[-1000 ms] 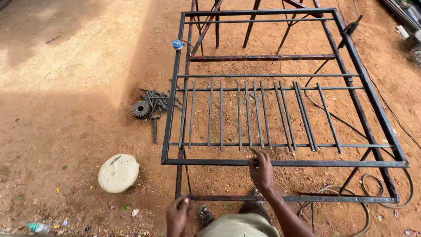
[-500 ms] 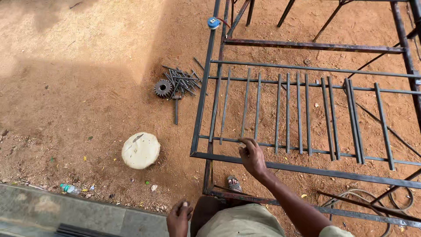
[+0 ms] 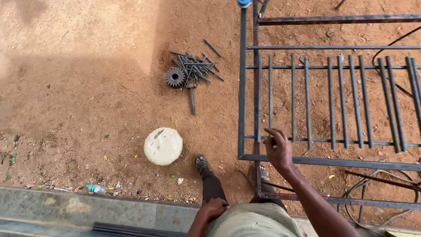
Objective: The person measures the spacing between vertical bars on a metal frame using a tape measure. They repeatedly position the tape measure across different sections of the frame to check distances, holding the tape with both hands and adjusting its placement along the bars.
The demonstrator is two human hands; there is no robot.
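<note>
Two bare hands are seen from above, over red-brown dirt ground. The right hand is held out over the lower left corner of a dark metal grille frame, palm down, the fingers loosely curled rather than spread; they lie at a thin upright bar just above the frame's bottom rail, but whether the bar is actually pinched cannot be told. The left hand is rested against the dark trouser leg, fingers bent and pressed to the cloth, with nothing held. The frame is laid flat and raised a little above the ground, its row of thin bars crossed by horizontal rails, and it is cut off by the top and right edges of the view. Sandalled feet are planted just beside the frame's near left corner. To the left of the feet, a round pale disc is set on the dirt. Farther up, well apart from the hands, a pile of short dark rods is heaped beside a toothed gear wheel. A dark cable is coiled under the frame at lower right. A grey concrete kerb is run along the bottom edge, with a small plastic bottle lying by it.
</note>
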